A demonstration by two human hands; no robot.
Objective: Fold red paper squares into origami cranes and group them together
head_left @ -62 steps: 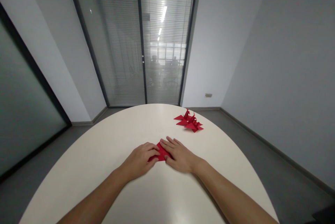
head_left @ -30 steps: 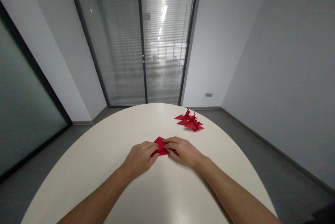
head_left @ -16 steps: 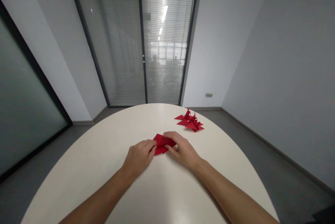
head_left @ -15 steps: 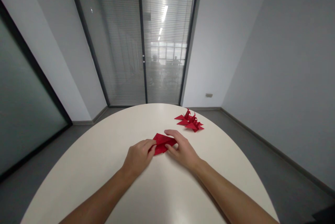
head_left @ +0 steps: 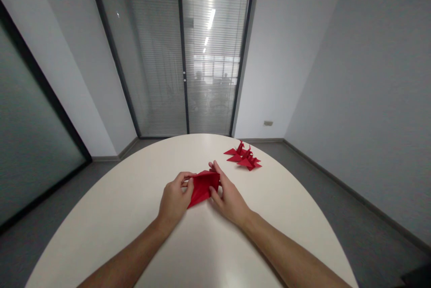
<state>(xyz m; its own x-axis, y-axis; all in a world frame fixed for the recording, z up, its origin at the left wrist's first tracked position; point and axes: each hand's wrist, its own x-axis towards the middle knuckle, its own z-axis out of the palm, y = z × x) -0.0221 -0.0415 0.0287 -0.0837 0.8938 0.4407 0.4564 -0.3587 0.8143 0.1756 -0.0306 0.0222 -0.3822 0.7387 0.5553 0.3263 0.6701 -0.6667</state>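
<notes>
A red sheet of folded paper (head_left: 202,187) is held up and tilted over the table between both hands. My left hand (head_left: 176,197) pinches its left edge, thumb in front and fingers behind. On the other side, my right hand (head_left: 230,197) grips the right edge, with the thumb on the near face and the fingers around the back. Part of the paper's far side is hidden. Beyond my right hand stand several red origami cranes (head_left: 245,155), grouped close together and apart from both hands.
The round cream table (head_left: 134,216) reaches out ahead, its far rim close to a glass door (head_left: 212,99) with blinds. Grey-white walls rise on both sides, and a small wall socket (head_left: 268,123) sits low at the back right.
The paper has been lifted and turned, so a broader face shows now. My left hand has opened its grip wider along the edge, and my right hand has shifted slightly left.
</notes>
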